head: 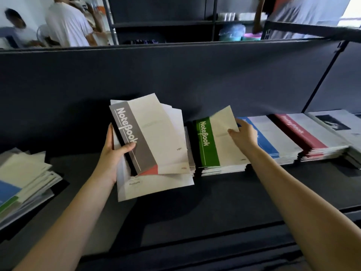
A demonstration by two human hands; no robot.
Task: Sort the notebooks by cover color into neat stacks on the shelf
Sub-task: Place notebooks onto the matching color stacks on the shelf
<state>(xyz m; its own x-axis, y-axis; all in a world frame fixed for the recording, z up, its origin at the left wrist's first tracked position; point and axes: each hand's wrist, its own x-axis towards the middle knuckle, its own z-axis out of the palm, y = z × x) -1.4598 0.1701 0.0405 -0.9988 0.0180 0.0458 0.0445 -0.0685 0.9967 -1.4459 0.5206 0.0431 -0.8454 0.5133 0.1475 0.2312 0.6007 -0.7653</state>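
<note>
Green notebook: your right hand pinches its far edge on the green stack; square corners before release. Left hand grips the fanned bundle.

1. Left forearm, at seven o'clock: bare, slender, uncovered up to the frame edge.
2. Right forearm, at five o'clock: equally bare.
3. Left hand and right hand: bare.

Left arm: bare, reaching in from lower left. Left hand: thumb across the front, fingers behind, gripping a bundle of notebooks. Right arm: bare, extended from lower right. Right hand: thumb on top, pinching the green notebook at its right edge.
</note>
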